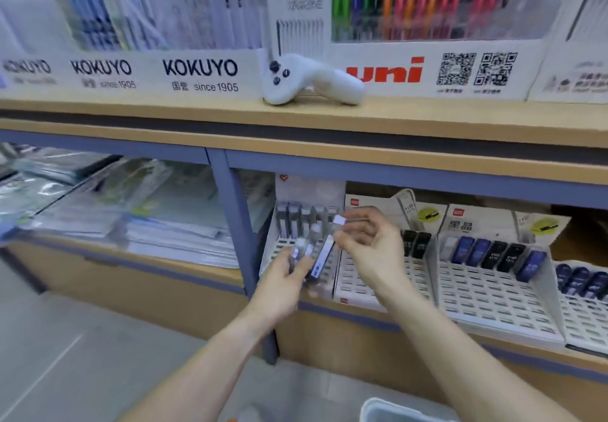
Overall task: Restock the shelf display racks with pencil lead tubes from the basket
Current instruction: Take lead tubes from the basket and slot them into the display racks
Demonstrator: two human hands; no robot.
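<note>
My left hand (285, 277) grips a small bunch of pencil lead tubes (312, 255), fanned out in front of the leftmost white display rack (273, 250). That rack holds several grey tubes (296, 221) standing in its back row. My right hand (365, 244) pinches a single white-capped tube (340, 221) just above the bunch, level with the rack's back row. The basket's pale rim (388, 410) shows at the bottom edge of the view.
More slotted white racks (493, 290) to the right hold dark blue and black tubes (493, 254). A white controller (309, 79) lies on the wooden shelf above. Stacked plastic-wrapped paper goods (138, 217) fill the left bay. A blue upright post (237, 224) divides the bays.
</note>
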